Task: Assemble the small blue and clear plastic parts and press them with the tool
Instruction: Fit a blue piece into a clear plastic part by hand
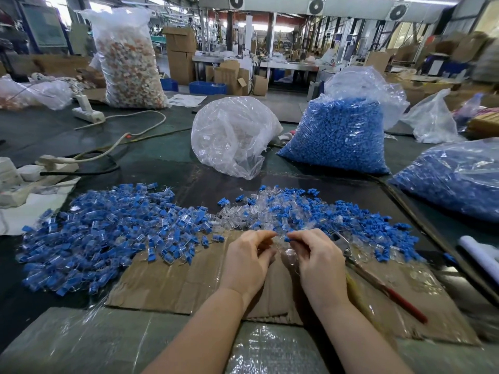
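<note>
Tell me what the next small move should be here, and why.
Probably push the blue part pinched in the right hand into the clear part at the left hand. The two nearly meet, and the red-handled pliers lie untouched beside the right hand, so pressing likely comes afterwards.

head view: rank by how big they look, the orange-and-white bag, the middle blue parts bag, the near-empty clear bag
1. orange-and-white bag, though farthest away
2. middle blue parts bag
3. near-empty clear bag, close to the second; unsure

Assembled parts left of left grip; loose parts behind both; tool right of right grip; bags farther behind.
</note>
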Tool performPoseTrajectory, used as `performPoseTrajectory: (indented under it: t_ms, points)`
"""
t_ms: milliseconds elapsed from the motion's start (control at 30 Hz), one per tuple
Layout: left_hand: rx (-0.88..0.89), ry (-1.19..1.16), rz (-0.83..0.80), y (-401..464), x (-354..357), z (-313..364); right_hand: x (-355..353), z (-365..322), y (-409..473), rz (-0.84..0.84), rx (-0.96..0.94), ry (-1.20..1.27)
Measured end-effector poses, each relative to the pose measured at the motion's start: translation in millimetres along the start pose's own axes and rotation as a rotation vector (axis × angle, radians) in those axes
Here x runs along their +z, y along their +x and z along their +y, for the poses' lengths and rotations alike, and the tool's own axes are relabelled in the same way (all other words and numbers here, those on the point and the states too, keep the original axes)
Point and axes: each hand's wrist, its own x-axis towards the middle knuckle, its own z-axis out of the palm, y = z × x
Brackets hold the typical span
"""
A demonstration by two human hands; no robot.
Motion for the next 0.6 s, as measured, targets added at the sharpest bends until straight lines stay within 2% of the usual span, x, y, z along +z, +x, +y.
performPoseTrajectory:
  t_ms: [133, 267, 500, 600]
  points:
    - [-0.097, -0.011, 0.004, 2, 0, -2, 2, 0, -7, 0.032, 0.010, 0.031]
    - [-0.187, -0.141, -0.002, 3, -2, -4, 6, 0, -10, -0.001, 0.030, 0.039]
    - [-0.227, -0.298, -0.045, 3, -6, 1, 11, 0, -11, -0.080, 0.030, -0.065]
    - [-0.195, -0.288, -0.097, 1, -6, 1, 11, 0, -11, -0.080, 0.054, -0.084]
